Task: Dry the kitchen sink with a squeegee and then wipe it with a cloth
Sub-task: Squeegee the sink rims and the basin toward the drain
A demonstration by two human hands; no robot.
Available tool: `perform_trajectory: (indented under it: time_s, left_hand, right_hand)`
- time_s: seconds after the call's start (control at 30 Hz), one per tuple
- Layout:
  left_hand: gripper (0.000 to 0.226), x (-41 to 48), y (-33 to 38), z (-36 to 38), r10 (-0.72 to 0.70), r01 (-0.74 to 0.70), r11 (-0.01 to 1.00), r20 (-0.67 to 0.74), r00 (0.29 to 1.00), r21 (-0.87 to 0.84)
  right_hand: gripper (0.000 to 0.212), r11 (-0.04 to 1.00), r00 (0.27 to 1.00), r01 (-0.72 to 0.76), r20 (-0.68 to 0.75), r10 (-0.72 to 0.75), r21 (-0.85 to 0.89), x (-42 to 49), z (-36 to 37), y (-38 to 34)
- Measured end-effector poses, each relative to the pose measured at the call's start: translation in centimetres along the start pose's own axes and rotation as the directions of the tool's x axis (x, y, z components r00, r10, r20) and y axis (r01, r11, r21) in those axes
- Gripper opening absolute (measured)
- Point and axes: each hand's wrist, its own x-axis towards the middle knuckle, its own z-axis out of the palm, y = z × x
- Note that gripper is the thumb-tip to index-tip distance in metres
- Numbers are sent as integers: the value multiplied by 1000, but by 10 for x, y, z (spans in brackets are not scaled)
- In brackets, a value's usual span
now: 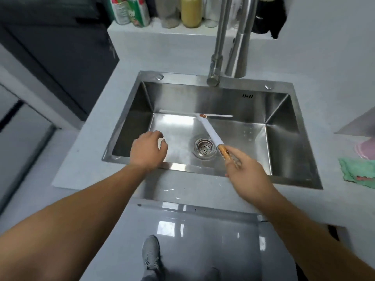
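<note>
A stainless steel sink (282, 175) is set into a pale counter. A white squeegee (210, 129) with an orange grip reaches into the basin, its long blade lying along the foot of the back wall. My right hand (246, 172) is closed around the orange grip above the front right of the basin. My left hand (149, 151) hovers over the front left of the basin, fingers loosely curled and holding nothing. A round drain strainer (204, 148) sits between the two hands. A green cloth (358, 172) lies on the counter at the right edge.
A tall steel faucet (218, 57) rises behind the sink's back rim, its spout above the basin. Bottles and jars (162, 11) line a ledge at the back. A pink item (367, 150) lies beyond the cloth. My shoe (151, 255) shows on the glossy floor below.
</note>
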Motion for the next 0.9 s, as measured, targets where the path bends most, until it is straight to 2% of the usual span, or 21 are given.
perform_trajectory:
  time_s: [0.2,0.37,0.53,0.73,0.9]
  left_hand:
    - [26,44,-97,-36,-5,11,998,-90,996,63]
    - [35,122,-155,-39,104,-100,994,-89,991,48]
    - [39,174,-179,-24,197,-198,980,22,980,29]
    - [50,178,-193,-10,234,-235,971,-41,971,-34]
    - [51,181,-195,-8,227,-228,972,-34,973,-49]
  right_hand:
    - [40,994,997,75,4,-75,-81,66,60,-67]
    - [38,984,985,39,-160,-67,-171,141,114,-116]
    - [33,965,960,-66,-280,-7,-252,218,146,-151]
    - [39,927,950,-146,-310,34,-346,284,154,-168]
    - [41,910,951,-194,-300,82,-367,292,167,-166]
